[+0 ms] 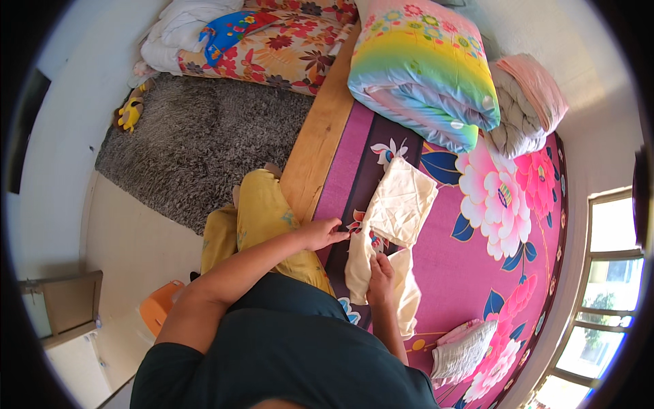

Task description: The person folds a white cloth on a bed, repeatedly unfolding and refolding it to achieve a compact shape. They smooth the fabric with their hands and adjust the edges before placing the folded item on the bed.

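A cream cloth garment (401,202) lies on the pink-purple flowered mat in front of me. Its upper part is folded into a flat, creased rectangle, while two long sleeve-like or leg-like pieces trail from it towards my body. My right hand (380,280) is closed at the inner edge of the left trailing piece and grips the cloth there; part of its fingers is hidden. Just left of the same piece, my left hand (326,234) has its fingers apart and holds nothing. Its fingertips come close to the cloth edge; whether they touch it I cannot tell.
The flowered mat (434,286) covers a platform edged by a wooden board (306,168). A rolled rainbow quilt (424,76) and grey-pink bedding (526,105) sit at its far end. Folded cloths (462,353) lie near right. A grey shaggy rug (204,138) and orange plastic object (158,307) are left.
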{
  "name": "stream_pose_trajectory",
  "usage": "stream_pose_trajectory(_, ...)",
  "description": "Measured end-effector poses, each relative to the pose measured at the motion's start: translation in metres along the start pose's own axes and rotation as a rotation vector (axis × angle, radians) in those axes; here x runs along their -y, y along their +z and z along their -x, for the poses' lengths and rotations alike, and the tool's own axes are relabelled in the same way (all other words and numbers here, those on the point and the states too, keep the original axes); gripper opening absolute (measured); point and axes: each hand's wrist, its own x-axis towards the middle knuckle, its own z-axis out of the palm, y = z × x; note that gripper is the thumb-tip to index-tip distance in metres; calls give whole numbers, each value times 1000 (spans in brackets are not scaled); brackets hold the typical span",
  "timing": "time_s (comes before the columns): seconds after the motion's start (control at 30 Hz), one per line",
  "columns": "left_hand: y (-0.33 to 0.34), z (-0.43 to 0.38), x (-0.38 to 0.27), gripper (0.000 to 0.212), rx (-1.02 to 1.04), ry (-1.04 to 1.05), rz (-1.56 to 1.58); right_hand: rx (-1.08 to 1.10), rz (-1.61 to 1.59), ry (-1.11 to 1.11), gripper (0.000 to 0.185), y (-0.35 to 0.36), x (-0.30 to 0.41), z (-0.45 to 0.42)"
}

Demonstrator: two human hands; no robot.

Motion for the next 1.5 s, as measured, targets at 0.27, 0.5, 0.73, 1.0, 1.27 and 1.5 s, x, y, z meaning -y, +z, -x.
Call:
stream_pose_trajectory(0.27, -50, 46, -35, 15, -206, 89, 1026, 492, -55, -126, 33, 101, 67, 1)
stream_pose_trajectory(0.5, -59, 73, -29, 30, -323, 352, 475, 580, -301, -3, 47, 129, 58, 3)
stream_pose_trajectory(0.73, -64, 77, -27, 30, -319, 373, 121, 463, -514, 103, 37, 131, 55, -5)
stream_pose_trajectory(1.0, -106, 110, -19, 11, -678, 616, -376, 302, -492, -7, 27, 121, 61, -61)
stream_pose_trajectory(1.27, -124, 173, 18, 7, -937, 278, 30, -152, 424, -457, 32, 124, 76, -122)
stream_pose_trajectory(1.5, -117, 178, 15, 10, -849, 365, -223, 734, 806, -1032, 29, 254, 86, -12)
